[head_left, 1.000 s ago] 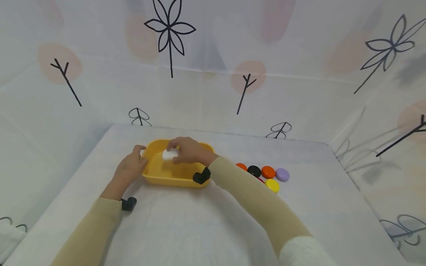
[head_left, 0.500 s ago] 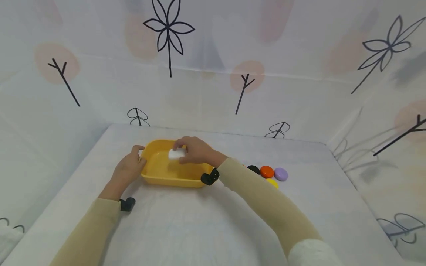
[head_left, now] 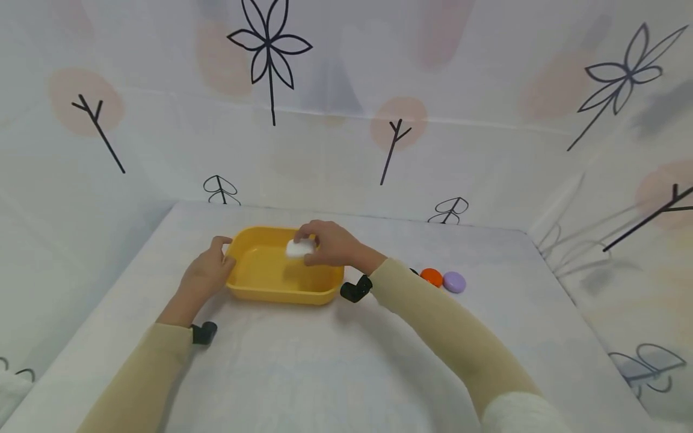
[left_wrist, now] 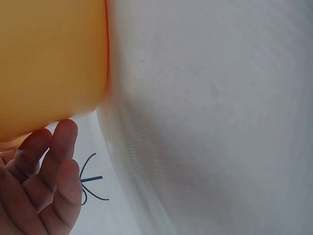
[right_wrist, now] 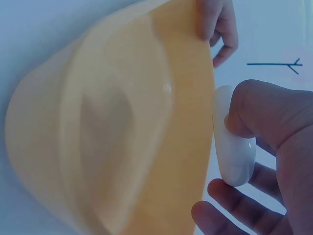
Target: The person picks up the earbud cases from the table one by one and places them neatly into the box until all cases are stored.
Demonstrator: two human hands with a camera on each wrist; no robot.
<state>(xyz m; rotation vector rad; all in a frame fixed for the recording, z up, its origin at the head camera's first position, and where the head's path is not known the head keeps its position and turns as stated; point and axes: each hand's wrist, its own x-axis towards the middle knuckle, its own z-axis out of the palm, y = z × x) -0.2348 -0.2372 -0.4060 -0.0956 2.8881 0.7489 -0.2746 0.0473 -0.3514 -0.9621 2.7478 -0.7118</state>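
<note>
At the left end of a yellow tray (head_left: 276, 296), my left hand (head_left: 206, 273) grips the rim. The left wrist view has its fingers (left_wrist: 66, 139) against the tray's outer wall. My right hand (head_left: 332, 243) pinches a smooth white disc (head_left: 299, 248) above the right half of the tray. Seen edge-on in the right wrist view, the white disc (right_wrist: 232, 152) is thick with rounded edges, held between thumb and fingers. The tray's inside shows bare yellow where my hands do not cover it.
Beyond the right forearm lie an orange disc (head_left: 431, 277) and a lavender disc (head_left: 454, 282). A black disc (head_left: 414, 272) peeks out beside them, mostly hidden by the sleeve. A white cloth with plant drawings (head_left: 325, 162) rises behind the table.
My right hand has moved to the right over the tray, carrying the white disc. The forearm now hides the yellow disc and others seen earlier. The left hand keeps its hold.
</note>
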